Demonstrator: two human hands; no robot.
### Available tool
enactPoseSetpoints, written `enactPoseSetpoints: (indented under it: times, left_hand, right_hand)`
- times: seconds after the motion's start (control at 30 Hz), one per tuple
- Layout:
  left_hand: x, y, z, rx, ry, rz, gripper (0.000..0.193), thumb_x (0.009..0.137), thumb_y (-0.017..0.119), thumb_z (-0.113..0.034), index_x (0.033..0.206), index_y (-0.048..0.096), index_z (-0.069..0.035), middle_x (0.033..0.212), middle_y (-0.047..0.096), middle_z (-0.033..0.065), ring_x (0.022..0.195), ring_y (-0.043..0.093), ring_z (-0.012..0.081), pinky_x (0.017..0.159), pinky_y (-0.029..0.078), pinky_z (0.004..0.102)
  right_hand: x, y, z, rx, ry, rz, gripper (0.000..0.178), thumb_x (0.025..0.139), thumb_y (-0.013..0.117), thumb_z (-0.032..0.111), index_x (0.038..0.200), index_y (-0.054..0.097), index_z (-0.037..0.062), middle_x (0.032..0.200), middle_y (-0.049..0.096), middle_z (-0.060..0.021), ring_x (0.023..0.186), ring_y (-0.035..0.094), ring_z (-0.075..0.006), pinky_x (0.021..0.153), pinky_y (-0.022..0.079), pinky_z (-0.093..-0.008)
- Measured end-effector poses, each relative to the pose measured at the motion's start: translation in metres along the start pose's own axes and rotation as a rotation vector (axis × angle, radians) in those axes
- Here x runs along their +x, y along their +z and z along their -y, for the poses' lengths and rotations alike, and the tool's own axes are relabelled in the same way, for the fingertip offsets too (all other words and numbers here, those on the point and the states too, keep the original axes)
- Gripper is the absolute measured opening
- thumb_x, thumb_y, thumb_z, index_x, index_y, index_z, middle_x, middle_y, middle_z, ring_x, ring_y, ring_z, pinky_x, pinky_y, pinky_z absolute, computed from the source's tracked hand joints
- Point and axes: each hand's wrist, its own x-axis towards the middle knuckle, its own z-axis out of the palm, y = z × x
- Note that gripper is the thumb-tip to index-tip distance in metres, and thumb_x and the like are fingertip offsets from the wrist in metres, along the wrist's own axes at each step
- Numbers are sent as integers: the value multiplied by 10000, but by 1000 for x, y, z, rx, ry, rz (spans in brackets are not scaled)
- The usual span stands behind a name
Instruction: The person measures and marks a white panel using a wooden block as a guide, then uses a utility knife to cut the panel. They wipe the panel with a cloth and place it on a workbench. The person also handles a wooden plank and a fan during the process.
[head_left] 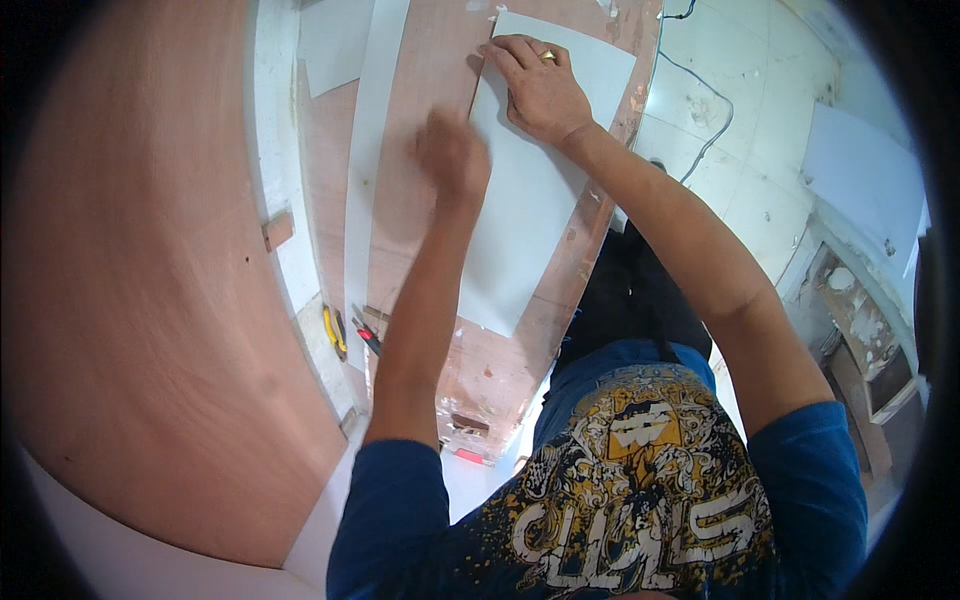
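Observation:
A long white sheet (540,220) lies at a slant on a worn brown wooden worktop (415,250). Near the sheet's far end, my right hand (545,88) rests on it with bent fingers closed over its left edge. A gold-coloured ring is on one finger. My left hand (455,155) is at the same edge, closer to me, and looks curled. Motion smears its fingers, so what they hold, if anything, does not show. Left of that hand, a narrow white strip (362,185) runs lengthwise along the worktop.
Yellow-handled pliers (335,332) and a red-and-black tool (368,337) lie left of my left forearm. A large brown wooden panel (150,260) fills the left side. On the right, a dark cable (722,125) crosses the pale tiled floor, near wooden scraps (860,320).

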Motion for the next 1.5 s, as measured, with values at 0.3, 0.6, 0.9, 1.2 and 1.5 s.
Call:
enactPoseSetpoints:
  times: [0.3, 0.6, 0.9, 1.2, 1.5]
  left_hand:
    - [-41, -17, 26, 81, -41, 22, 204, 994, 578, -213, 1108, 613, -47, 988, 704, 149, 902, 669, 351, 801, 411, 550]
    - [-218, -110, 132, 41, -455, 203, 280, 1046, 513, -247, 1112, 596, 12, 1016, 659, 215, 935, 620, 421, 847, 414, 550]
    - [-208, -117, 70, -167, -234, 295, 473, 956, 701, -314, 1285, 528, -22, 1183, 590, 212, 1111, 549, 444, 915, 433, 562]
    - [-134, -86, 55, -46, -209, 291, 261, 970, 654, -288, 1107, 578, -79, 1108, 661, 161, 1058, 603, 415, 843, 427, 565]
    - [-151, -98, 75, -247, -289, 78, 348, 967, 672, -339, 1133, 597, -43, 1045, 669, 188, 1029, 625, 418, 838, 448, 555]
  right_hand:
    - [13, -4, -5, 9, -62, -51, 502, 831, 616, 58, 1328, 604, 125, 1347, 572, -117, 1323, 498, -332, 1089, 368, -502]
    - [15, -24, 20, 35, -2, 57, 469, 796, 628, 57, 1260, 643, 118, 1327, 576, -137, 1309, 501, -355, 1066, 389, -514]
    - [11, -8, 16, 138, -66, -128, 337, 841, 564, 90, 1156, 682, 85, 1224, 618, -161, 1223, 533, -381, 1021, 408, -536]
    - [7, -8, 13, 35, -46, -103, 313, 872, 564, 130, 1162, 663, 67, 1242, 608, -165, 1216, 534, -381, 1017, 408, -527]
    - [12, -5, 11, 136, -31, -120, 297, 884, 573, 137, 1160, 644, 54, 1226, 618, -173, 1185, 549, -395, 1000, 408, -534]
